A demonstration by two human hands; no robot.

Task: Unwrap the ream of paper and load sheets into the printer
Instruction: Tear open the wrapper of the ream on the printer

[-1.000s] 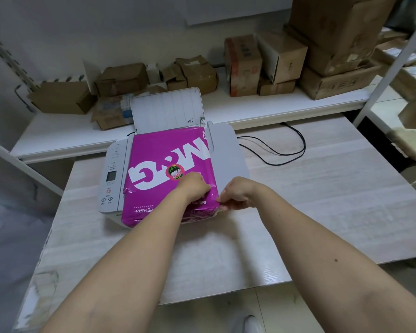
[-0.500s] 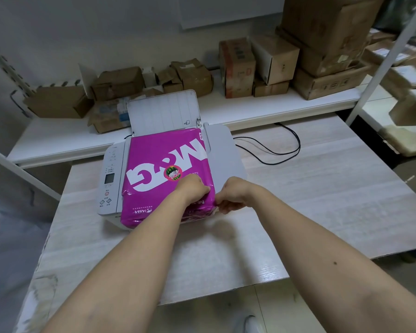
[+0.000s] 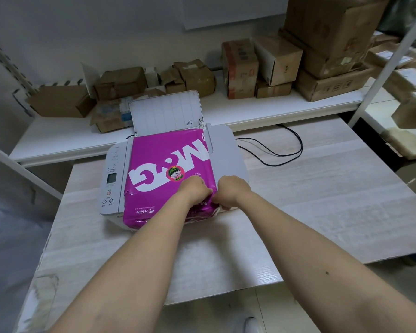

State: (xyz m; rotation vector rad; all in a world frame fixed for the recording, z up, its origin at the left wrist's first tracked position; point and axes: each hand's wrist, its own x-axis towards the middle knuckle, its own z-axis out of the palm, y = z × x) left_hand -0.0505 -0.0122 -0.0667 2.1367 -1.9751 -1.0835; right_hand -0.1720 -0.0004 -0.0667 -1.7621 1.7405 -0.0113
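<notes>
Both hands work at the near right corner of the ream of paper [image 3: 168,174], which lies flat on top of the white printer [image 3: 112,179] on the pale wooden table [image 3: 322,200]. The left hand [image 3: 195,189] is curled shut, its fingers pinching the magenta wrapper at that corner, and the right hand [image 3: 231,192] is closed too, gripping the wrapper just beside it, so the two hands touch or nearly touch. Compared with a second ago, the hands have drawn closer together and sit a little higher on the corner, where before the right hand was lower at the pack's edge with a small gap between them. The wrapper at the corner now looks more bunched and wrinkled, with a pale, shiny strip showing below the right hand; whether that is torn film or bare sheets I cannot tell. The ream itself has not shifted on the printer: its white lettering still reads upside down from here, and its far end still lies against the raised rear paper tray [image 3: 166,112]. A black cable [image 3: 281,150] loops on the table to the right of the printer, and cardboard boxes [image 3: 274,61] line the white shelf [image 3: 58,140] behind.
</notes>
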